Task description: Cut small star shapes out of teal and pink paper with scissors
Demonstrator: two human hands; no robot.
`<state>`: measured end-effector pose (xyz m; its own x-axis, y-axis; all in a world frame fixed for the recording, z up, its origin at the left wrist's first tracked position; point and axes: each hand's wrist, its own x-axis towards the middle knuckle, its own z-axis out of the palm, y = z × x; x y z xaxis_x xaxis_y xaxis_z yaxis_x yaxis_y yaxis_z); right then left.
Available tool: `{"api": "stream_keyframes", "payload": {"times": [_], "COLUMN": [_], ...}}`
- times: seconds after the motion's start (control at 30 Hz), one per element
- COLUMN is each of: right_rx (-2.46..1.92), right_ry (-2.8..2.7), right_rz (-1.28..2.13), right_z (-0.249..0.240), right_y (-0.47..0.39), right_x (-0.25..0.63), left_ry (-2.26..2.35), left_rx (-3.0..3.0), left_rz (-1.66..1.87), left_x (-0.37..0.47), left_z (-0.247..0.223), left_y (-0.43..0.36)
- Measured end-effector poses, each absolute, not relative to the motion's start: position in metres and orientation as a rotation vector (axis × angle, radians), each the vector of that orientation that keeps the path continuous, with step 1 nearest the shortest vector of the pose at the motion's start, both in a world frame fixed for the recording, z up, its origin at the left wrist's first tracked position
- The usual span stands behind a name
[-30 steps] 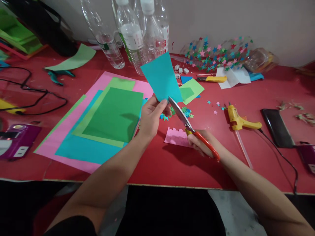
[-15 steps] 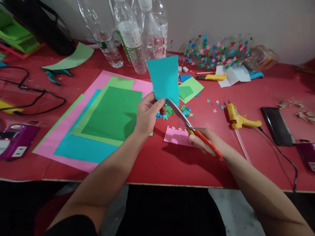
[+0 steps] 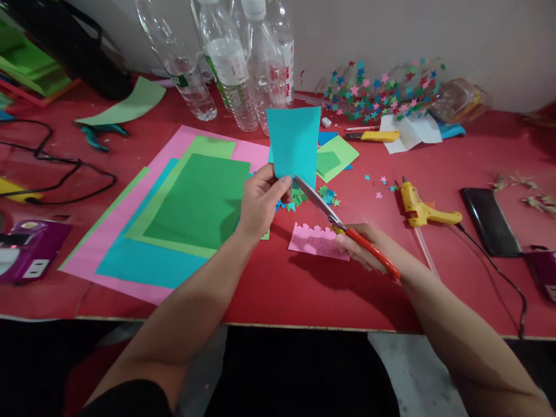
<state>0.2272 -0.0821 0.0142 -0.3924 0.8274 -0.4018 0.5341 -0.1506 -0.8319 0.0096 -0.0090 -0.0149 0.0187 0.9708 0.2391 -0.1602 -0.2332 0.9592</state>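
Note:
My left hand (image 3: 262, 200) pinches the lower edge of an upright turquoise paper (image 3: 294, 142) between thumb and fingers. In my right hand (image 3: 369, 246) are red-handled scissors (image 3: 369, 249), their blades pointing up and left, with the tips at the paper's lower part beside my left thumb. Beneath the blades, a pink paper strip (image 3: 317, 240) with a jagged upper edge lies on the table. Small green and blue paper stars (image 3: 297, 198) are piled just behind my left fingers, partly hidden by the paper and hand.
Stacked coloured sheets (image 3: 197, 202) lie left on the red table (image 3: 278, 295). Plastic bottles (image 3: 228, 69) stand behind. At the right are a yellow glue gun (image 3: 423, 208) with its cable, a black phone (image 3: 490, 220) and a yellow cutter (image 3: 377, 136). A star-covered bottle (image 3: 382, 90) lies by the wall.
The turquoise paper's top has tilted slightly right and down. The scissors' handles and my right hand have shifted a little to the right. My left hand keeps its pinch.

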Motion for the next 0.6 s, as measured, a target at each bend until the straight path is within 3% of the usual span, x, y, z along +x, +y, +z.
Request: {"api": "stream_keyframes", "payload": {"times": [0.6], "right_rx": [-1.584], "right_ry": [-1.626], "right_rz": [1.608], "right_z": [0.006], "right_y": [-0.084], "right_x": [0.214], "left_ry": [0.781], "left_rx": [1.075], "left_rz": [1.306], "left_x": [0.02], "left_z": [-0.013], "left_y": [-0.015]}}
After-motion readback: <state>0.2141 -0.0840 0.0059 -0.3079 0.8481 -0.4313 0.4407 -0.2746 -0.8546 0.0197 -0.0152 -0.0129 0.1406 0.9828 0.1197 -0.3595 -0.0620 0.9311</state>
